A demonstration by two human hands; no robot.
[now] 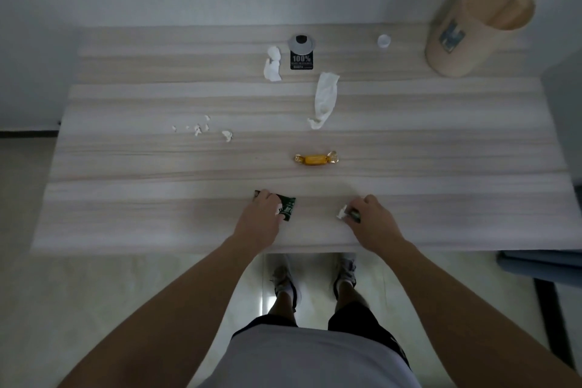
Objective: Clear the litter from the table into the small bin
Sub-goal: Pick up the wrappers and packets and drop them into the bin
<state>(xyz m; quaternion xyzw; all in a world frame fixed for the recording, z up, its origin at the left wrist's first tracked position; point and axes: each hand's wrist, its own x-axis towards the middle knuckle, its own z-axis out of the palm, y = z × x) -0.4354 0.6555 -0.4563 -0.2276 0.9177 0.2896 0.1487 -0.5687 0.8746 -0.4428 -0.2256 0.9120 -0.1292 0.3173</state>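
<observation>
At the surface's lower edge the left grip clutches a green wrapper; the right grip clasps a half-hidden scrap, perhaps paper. The small bin stands upper right.

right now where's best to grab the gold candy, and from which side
Pinch the gold candy across its thick middle, straight down from above: it lies flat on the table, long axis left to right, and its twisted ends look flimsy.
</observation>
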